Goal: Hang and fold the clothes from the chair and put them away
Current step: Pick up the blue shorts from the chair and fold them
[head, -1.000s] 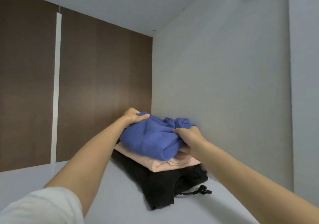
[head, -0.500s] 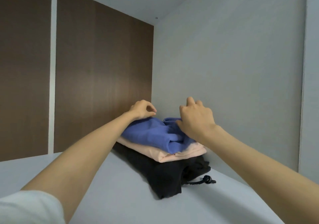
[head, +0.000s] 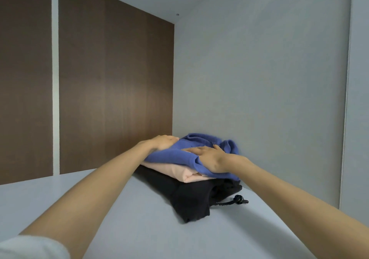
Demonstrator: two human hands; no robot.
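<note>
A stack of folded clothes lies on a pale shelf (head: 99,209), close to the right wall. On top is a blue garment (head: 175,156), under it a peach one (head: 179,172), and at the bottom a black one (head: 189,199) with a drawstring toggle (head: 239,201) sticking out to the right. My left hand (head: 163,142) lies flat on the blue garment's far left edge. My right hand (head: 209,157) presses flat on its near right side, fingers straight and pointing left. The blue fabric bunches up behind my right hand.
The shelf sits in a cupboard with a brown wooden back panel (head: 115,89) and a grey right side wall (head: 259,99). A white vertical strip (head: 55,79) divides the back panel. Bare shelf surface spreads to the left and in front of the stack.
Both hands were lifted with curled fingers half a second ago. Now they have come down flat onto the blue garment, pressing it onto the stack.
</note>
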